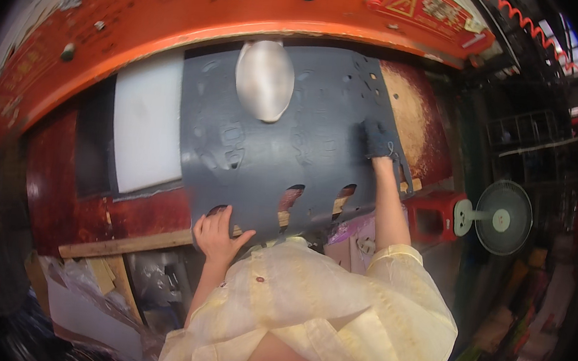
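Observation:
A large dark grey flexible sheet (262, 171) with shaped cut-outs lies over the work table. My left hand (217, 235) rests at its near left edge, thumb spread from the fingers, beside a cut-out. Toward the sheet's right edge reaches my right hand (377, 141). It is covered in something dark, apparently a glove, and blurred; its fingers cannot be made out, nor whether they hold anything. A small pale loop (391, 148) shows beside it. At the far middle, a shiny silver oval object (265, 81) appears over the sheet.
An orange machine beam (240, 26) spans the far side. A white board (148, 120) lies left of the sheet on the dark red table (48, 180). To the right are a red stool (430, 217) and a fan (503, 218). Plastic wrapping (89, 304) lies below left.

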### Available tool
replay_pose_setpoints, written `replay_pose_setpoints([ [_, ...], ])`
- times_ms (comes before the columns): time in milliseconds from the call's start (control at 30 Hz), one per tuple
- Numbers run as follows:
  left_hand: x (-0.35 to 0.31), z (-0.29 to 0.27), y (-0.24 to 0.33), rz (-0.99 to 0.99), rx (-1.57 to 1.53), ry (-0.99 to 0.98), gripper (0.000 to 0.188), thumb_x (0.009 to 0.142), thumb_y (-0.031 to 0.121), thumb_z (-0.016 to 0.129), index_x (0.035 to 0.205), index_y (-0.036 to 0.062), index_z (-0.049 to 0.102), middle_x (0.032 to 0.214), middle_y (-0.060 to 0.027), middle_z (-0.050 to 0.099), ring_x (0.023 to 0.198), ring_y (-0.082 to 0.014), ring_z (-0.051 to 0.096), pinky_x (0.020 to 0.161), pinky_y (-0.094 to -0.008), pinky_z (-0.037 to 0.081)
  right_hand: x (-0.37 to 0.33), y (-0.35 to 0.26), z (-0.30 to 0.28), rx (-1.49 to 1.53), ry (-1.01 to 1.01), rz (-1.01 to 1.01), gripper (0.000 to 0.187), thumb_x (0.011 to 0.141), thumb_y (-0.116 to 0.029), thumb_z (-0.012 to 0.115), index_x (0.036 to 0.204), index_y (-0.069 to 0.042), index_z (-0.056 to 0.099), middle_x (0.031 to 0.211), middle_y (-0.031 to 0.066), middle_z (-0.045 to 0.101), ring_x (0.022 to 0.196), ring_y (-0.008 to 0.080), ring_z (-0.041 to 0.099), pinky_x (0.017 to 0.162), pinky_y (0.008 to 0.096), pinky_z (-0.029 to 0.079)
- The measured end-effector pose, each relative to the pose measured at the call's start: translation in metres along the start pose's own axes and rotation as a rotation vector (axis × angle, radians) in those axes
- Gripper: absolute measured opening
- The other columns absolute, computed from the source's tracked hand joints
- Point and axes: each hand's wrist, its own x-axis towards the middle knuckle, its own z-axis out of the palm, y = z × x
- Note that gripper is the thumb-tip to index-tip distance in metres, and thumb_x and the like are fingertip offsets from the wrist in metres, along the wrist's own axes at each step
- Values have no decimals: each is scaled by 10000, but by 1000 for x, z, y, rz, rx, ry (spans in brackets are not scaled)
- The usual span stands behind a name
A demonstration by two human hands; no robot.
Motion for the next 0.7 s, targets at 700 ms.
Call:
replay_pose_setpoints([
  [700, -4, -7, 6, -112, 56, -138, 821, 645, 625, 730, 1180, 31, 540, 1006, -127, 550, 1005, -312, 516, 1026, -501, 289, 133, 36, -49, -423, -131, -41, 453, 816, -369, 594, 1176, -96, 637, 1159, 163, 641, 1095, 299, 603, 925, 359, 461],
])
